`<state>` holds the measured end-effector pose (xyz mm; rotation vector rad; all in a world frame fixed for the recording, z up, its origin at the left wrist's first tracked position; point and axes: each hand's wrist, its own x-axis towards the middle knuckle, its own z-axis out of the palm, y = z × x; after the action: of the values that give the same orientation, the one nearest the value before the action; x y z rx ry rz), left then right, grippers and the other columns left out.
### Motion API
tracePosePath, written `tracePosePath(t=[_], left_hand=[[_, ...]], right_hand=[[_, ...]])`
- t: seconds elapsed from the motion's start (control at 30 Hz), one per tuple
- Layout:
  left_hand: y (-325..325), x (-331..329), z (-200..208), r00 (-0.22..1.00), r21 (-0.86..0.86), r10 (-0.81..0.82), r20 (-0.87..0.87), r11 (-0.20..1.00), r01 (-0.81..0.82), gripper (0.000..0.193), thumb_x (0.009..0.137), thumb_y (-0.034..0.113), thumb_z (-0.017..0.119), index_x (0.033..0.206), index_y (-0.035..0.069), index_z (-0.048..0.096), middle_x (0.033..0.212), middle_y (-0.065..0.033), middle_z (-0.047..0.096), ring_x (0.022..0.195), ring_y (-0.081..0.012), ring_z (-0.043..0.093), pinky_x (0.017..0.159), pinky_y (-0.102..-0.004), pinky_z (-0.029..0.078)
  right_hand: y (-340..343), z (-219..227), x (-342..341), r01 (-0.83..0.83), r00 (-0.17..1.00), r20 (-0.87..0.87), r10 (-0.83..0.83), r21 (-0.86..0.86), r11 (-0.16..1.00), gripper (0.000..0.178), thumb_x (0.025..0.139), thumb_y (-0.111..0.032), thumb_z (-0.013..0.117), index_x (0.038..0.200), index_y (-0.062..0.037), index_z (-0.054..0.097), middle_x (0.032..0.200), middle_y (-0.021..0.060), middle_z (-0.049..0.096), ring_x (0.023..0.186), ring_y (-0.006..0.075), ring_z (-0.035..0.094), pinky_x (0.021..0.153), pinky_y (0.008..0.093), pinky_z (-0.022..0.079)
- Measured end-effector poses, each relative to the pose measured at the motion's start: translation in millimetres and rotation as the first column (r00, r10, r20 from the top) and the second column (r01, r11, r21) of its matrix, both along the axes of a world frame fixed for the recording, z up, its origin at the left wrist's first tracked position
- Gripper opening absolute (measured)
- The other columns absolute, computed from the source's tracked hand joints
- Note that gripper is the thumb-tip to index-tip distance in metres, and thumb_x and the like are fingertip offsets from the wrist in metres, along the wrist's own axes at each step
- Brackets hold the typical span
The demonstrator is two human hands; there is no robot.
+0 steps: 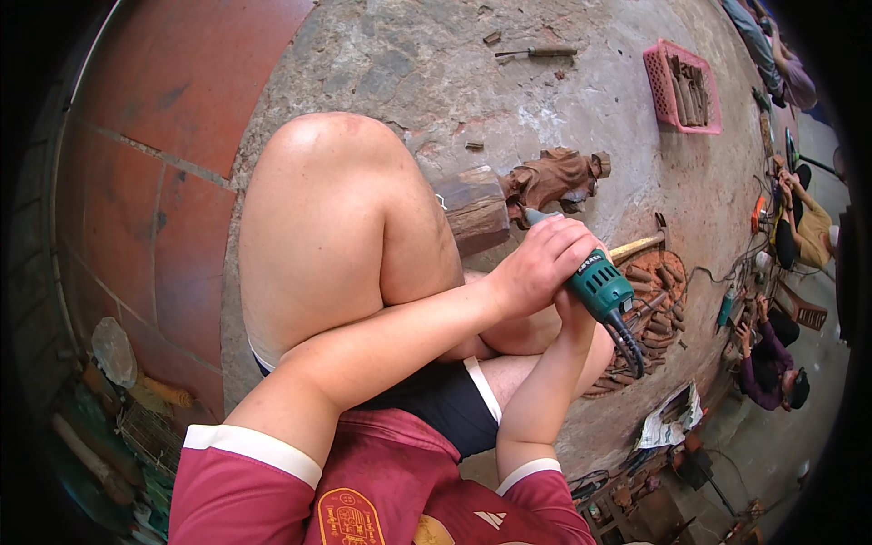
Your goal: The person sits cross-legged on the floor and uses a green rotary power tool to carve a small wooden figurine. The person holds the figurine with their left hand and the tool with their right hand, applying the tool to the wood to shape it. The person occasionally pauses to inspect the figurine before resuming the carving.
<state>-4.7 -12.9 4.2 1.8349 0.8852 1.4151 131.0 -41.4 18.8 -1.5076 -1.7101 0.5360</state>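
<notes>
A green electric die grinder (599, 285) with a dark cord slants across my right side. My left hand (543, 259) is wrapped over its front part, fingers closed. Beneath it, my right hand (574, 309) comes up under the tool body, its fingers mostly hidden by the grinder and my left hand. The grinder's grey nose points at a carved brown wooden figure (556, 178) that lies on its side. A squared wooden block (476, 211) joins the figure's near end beside my raised knee. Whether the bit touches the wood is hard to see.
A yellow-handled hammer (638, 246) lies beside a round pile of wooden-handled chisels (656, 318). One more chisel (540, 52) lies on the concrete farther off. A pink basket (661, 88) holds wood pieces. Other people sit working at the far right, among cords.
</notes>
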Motion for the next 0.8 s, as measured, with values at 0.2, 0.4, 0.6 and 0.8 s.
tracePosePath(t=[0.2,0.4,0.6,0.8], left_hand=[[1.6,0.1,-0.1,1.0,0.006,0.007,-0.016,1.0,-0.007,0.052,0.082,0.01,0.068,0.133,0.006,0.054,0.127,-0.0154,0.059,0.122,-0.0356,0.058,0.107,-0.053,0.044],[1.3,0.5,0.2,1.0,-0.021,0.009,0.0,1.0,-0.009,0.053,0.081,0.009,0.068,0.132,0.005,0.054,0.127,-0.0155,0.059,0.121,-0.0357,0.058,0.108,-0.0529,0.043],[2.8,1.1,-2.1,1.0,-0.008,0.008,0.012,1.0,-0.008,0.054,0.08,0.009,0.069,0.132,0.005,0.054,0.126,-0.016,0.059,0.121,-0.0363,0.058,0.108,-0.0525,0.043],[2.9,1.3,-1.9,1.0,-0.001,0.009,0.006,1.0,-0.009,0.054,0.08,0.009,0.069,0.132,0.005,0.054,0.126,-0.0157,0.059,0.12,-0.0362,0.059,0.107,-0.0528,0.044]], right_hand=[[-0.6,-5.5,0.4,0.027,1.0,-0.004,-0.027,-0.021,0.999,0.034,0.079,-0.008,0.076,0.11,-0.0006,0.066,0.11,0.0151,0.07,0.103,0.0309,0.069,0.093,0.0397,0.054],[0.0,-4.0,1.9,-0.011,0.997,-0.077,0.008,-0.035,0.999,0.037,0.078,-0.007,0.077,0.112,-0.0019,0.065,0.111,0.0145,0.069,0.105,0.0298,0.068,0.094,0.0395,0.053],[0.2,-8.6,1.8,0.011,0.996,-0.092,-0.016,-0.053,0.999,0.037,0.077,-0.008,0.078,0.111,-0.003,0.065,0.112,0.0134,0.069,0.105,0.0286,0.067,0.095,0.0394,0.052],[1.0,-5.1,1.1,-0.006,0.993,-0.12,0.0,-0.047,0.999,0.037,0.078,-0.009,0.078,0.113,-0.0023,0.065,0.112,0.0136,0.069,0.107,0.0283,0.067,0.095,0.0389,0.052]])
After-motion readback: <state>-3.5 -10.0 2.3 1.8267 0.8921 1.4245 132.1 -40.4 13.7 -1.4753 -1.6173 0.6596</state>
